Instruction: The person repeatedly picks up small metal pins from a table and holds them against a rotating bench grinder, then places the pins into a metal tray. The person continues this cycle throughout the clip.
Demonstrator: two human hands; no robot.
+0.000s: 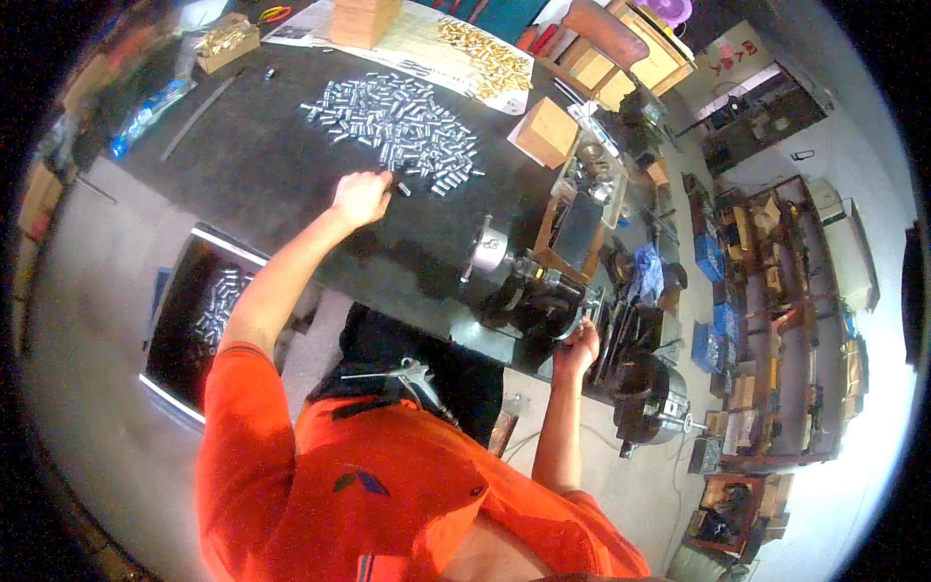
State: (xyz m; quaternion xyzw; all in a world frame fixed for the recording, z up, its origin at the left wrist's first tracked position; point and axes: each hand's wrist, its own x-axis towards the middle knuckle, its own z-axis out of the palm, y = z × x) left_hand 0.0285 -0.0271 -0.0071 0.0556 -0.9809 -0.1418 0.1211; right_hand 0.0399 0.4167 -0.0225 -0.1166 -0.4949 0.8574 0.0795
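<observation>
A spread pile of small silver metal cylinders [388, 116] lies on the dark bench top [281, 194]. At its near edge is my left hand [362, 199], fingers curled closed; what they pinch is hidden. One loose cylinder [404, 190] rests just right of the fingertips. Toward the right of the bench stands a dark machine [538, 299] with a silver chuck [488, 249] at its left end. My right hand [579, 346] is closed at the machine's right end, on what looks like a curved metal rim.
A bin [179, 359] holding more cylinders stands below the bench at left. An air blow gun [419, 380] sits before my waist. Brass-coloured pieces [490, 63] lie on paper at the back, near wooden blocks [545, 134]. Crowded shelves [776, 330] line the right wall.
</observation>
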